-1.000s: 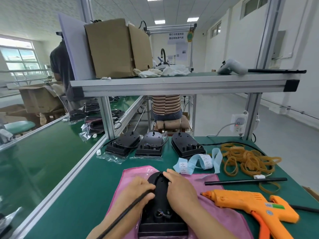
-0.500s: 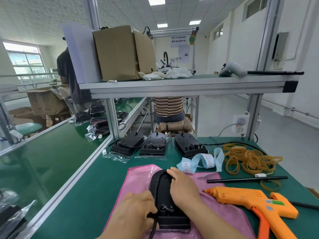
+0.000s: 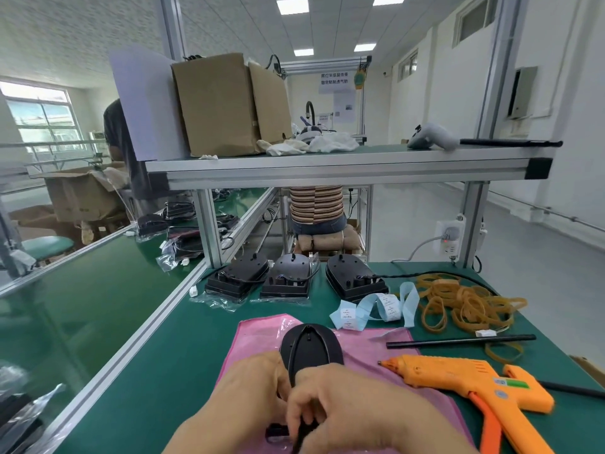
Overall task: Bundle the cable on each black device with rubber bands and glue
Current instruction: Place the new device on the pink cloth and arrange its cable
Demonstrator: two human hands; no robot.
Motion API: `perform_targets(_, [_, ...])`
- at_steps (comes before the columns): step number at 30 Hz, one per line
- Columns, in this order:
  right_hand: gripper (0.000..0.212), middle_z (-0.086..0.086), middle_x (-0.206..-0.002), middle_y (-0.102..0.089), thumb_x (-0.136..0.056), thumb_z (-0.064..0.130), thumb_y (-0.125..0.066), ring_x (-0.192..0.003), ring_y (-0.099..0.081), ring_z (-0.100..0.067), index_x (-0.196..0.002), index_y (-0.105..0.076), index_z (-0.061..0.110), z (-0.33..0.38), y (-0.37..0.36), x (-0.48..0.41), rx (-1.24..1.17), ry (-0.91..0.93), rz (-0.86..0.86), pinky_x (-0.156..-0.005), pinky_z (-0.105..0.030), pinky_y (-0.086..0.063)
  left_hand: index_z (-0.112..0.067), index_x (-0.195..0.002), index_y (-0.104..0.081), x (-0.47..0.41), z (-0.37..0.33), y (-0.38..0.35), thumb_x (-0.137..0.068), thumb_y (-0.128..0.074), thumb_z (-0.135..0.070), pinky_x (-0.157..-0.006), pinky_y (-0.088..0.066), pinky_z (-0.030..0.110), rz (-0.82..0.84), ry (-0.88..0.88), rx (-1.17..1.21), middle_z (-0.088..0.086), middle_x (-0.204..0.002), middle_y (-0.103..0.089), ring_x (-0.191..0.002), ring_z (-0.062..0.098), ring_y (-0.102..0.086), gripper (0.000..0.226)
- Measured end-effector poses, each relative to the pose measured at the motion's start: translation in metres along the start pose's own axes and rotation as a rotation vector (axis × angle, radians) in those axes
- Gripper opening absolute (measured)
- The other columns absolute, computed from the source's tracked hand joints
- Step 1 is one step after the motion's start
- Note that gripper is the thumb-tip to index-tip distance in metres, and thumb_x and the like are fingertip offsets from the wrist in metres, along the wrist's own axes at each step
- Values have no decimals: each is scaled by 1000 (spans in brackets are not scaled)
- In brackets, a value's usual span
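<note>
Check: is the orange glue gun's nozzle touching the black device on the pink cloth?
Apart. The head view shows a strip of bare pink cloth between the nozzle of the glue gun and the right edge of the black device.

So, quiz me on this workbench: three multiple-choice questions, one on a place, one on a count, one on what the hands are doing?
1. Where is the glue gun? A upper shelf; B floor; C bench, nozzle over the pink cloth.
2. How many black devices stand in the back row? A one; B three; C six.
3. The right hand is: A pinching the cable; B flat, idle; C gripping the gun.
Answers: 1C, its tip overlaps the cloth; 2B, three sit side by side; 3A, its fingers curl around the cable.
</note>
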State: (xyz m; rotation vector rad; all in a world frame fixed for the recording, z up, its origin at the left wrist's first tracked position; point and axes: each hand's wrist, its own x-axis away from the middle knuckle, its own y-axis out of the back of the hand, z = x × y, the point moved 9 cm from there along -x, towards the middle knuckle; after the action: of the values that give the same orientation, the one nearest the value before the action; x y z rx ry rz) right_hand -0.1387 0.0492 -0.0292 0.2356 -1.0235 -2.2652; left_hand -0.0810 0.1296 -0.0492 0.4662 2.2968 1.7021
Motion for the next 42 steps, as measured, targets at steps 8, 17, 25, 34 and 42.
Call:
perform_targets(8, [17, 2, -74, -69, -99, 9, -52, -68, -66, -4, -92, -67, 11, -58, 23, 20, -529, -289, -146, -64, -18, -51, -8, -81, -69, 6, -6, -2, -77, -69, -25, -75, -47, 34, 143, -77, 138, -4, -93, -60, -80, 17, -57, 17])
perform_targets(17, [19, -5, -73, -62, -100, 1, -48, -65, -69, -13, -88, -60, 10, -74, 18, 15, -615, -409, -129, -58, -20, -53, -17, -93, -69, -24, -44, 11, -97, -49, -17, -86, -44, 29, -218, -175, 204, -3, -97, -65, -93, 13, -56, 20])
perform_targets(25, [12, -7, -71, -68, -95, 0, -56, -72, -73, -17, -88, -61, 8, -86, 20, 22, -619, -438, -149, -66, -25, -58, -10, -91, -66, -28, -57, -34, -88, -47, -2, -97, -38, 20, -65, -392, 366, -6, -106, -58, -105, 4, -49, 22])
perform_targets(34, [15, -7, -69, -67, -92, -1, -57, -56, -66, -9, -83, -59, 11, -89, 25, 22, -398, -528, -212, -57, -20, -56, -10, -63, -58, -32, -41, -32, -60, -32, -6, -74, -45, 35, -244, -246, 422, -7, -83, -54, -80, 12, -53, 26])
perform_targets(42, [12, -4, -69, -65, -81, -2, -67, -63, -65, -14, -89, -71, 6, -84, 41, -3, -58, -515, -144, -75, -29, -59, -14, -88, -68, -31, -41, -27, -89, -50, -1, -67, -36, 7, -304, -192, 356, -10, -92, -51, -83, 7, -47, 22])
